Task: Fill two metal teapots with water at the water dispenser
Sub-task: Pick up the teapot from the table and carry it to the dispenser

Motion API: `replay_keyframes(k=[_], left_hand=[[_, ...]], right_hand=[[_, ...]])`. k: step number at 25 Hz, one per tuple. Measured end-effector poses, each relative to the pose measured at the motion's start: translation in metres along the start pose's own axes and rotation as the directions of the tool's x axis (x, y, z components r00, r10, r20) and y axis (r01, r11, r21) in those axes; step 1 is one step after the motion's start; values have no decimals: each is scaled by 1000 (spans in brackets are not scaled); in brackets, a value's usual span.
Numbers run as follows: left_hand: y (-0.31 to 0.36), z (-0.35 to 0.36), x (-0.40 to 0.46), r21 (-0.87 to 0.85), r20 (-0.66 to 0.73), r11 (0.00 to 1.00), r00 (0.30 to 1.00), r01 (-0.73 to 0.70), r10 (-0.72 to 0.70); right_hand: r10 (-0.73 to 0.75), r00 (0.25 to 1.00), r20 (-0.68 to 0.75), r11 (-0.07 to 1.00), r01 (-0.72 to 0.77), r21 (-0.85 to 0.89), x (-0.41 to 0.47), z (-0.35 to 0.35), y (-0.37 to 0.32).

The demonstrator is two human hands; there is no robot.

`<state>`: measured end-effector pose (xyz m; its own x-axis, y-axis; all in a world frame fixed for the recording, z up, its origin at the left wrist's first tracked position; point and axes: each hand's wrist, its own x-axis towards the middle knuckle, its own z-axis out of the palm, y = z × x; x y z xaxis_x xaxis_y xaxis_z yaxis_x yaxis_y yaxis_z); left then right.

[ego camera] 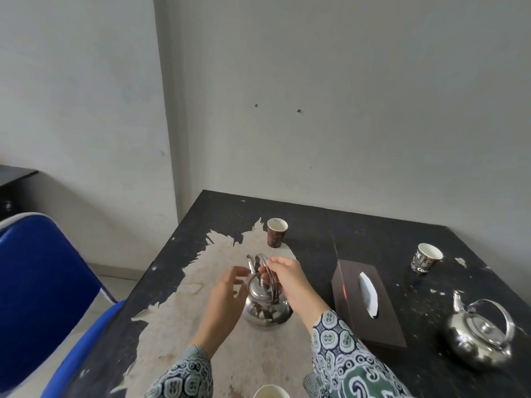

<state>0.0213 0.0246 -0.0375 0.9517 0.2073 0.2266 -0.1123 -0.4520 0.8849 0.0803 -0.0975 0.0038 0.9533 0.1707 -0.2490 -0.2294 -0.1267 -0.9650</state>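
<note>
A shiny metal teapot (265,310) stands on the worn patch of the black table (373,234), lid on, spout pointing away. My right hand (287,278) is closed around its upright handle from the right. My left hand (228,291) hovers just left of the lid with fingers spread, holding nothing. A second metal teapot (479,337) sits at the table's right edge, handle up, untouched. No water dispenser is in view.
A dark tissue box (365,303) lies between the two teapots. Paper cups stand at the back (276,232), the right (425,261) and the near edge (270,392). A blue chair (43,288) is on the left, and grey walls are behind.
</note>
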Motion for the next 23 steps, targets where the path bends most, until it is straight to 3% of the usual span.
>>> replay_keyframes(k=[3, 8, 14, 19, 23], left_hand=[[27, -39, -5, 133, -140, 980, 976, -147, 166], [86, -104, -47, 346, 0, 895, 954, -281, 300], [115, -194, -139, 404, -22, 904, 987, -137, 160], [95, -273, -222, 331, -173, 941, 985, 73, -16], [62, -358, -276, 295, -333, 936, 939, 193, -89]], right_hand=[[-141, 986, 85, 983, 150, -104, -35, 2, -31], [-311, 878, 365, 902, 393, -178, -110, 19, -81], [-312, 681, 662, 875, 477, -79, -179, 77, -90], [-293, 424, 857, 849, 528, 29, -214, 173, -74], [-288, 322, 902, 831, 553, 67, -241, 274, -58]])
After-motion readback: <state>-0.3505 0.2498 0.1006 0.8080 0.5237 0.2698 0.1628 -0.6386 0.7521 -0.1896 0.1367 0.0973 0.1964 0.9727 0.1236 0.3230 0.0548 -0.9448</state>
